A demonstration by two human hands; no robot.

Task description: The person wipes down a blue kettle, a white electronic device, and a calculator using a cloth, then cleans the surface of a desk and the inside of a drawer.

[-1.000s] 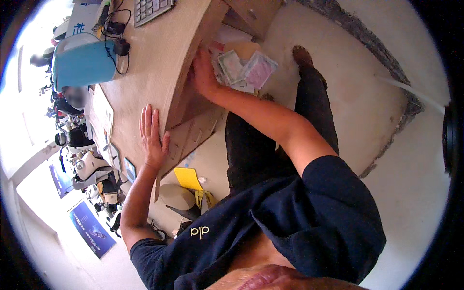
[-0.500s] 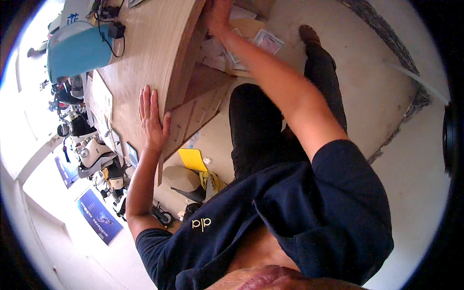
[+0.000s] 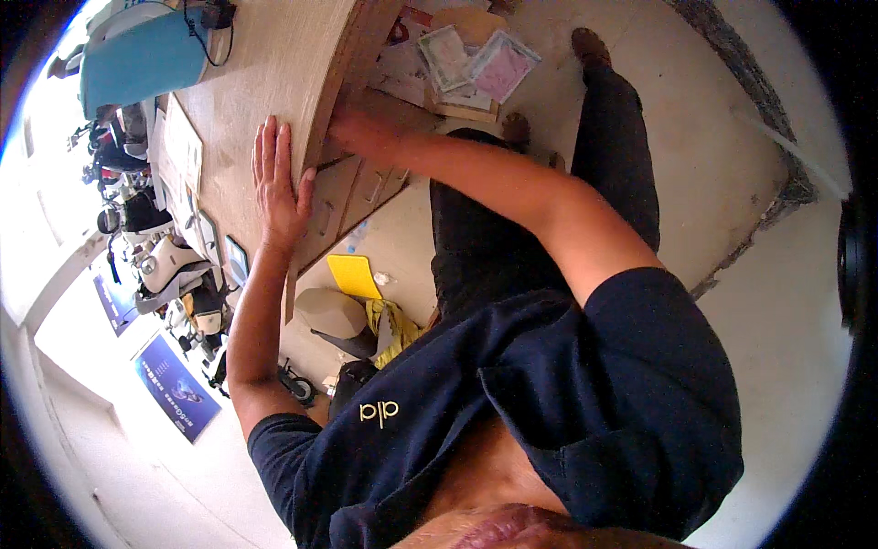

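Note:
My left hand [image 3: 279,188] lies flat on the wooden desk [image 3: 265,82], fingers stretched out along its near edge. Just under that edge, my right hand [image 3: 361,135] is at the dark opening above the drawer fronts [image 3: 364,188]. Motion smears its fingers, and the desk edge partly hides them, so what it may hold does not show. Beyond it is an open drawer [image 3: 462,112] of papers, with a pale green flat packet [image 3: 448,57] and a pink one [image 3: 505,69] on top. A red-handled item [image 3: 398,32], partly in shadow, lies beside them.
On the desk stand a teal box-like thing [image 3: 142,73], a black adapter with cable [image 3: 218,14], papers [image 3: 183,151] and a phone-like object [image 3: 236,259]. Below the desk are a yellow board [image 3: 355,276], a beige rounded object [image 3: 329,311] and a yellow bag [image 3: 391,331].
My right hand has come back from the far drawer to the opening under the desk edge, uncovering the packets and red-handled item. My left hand stays flat on the desk.

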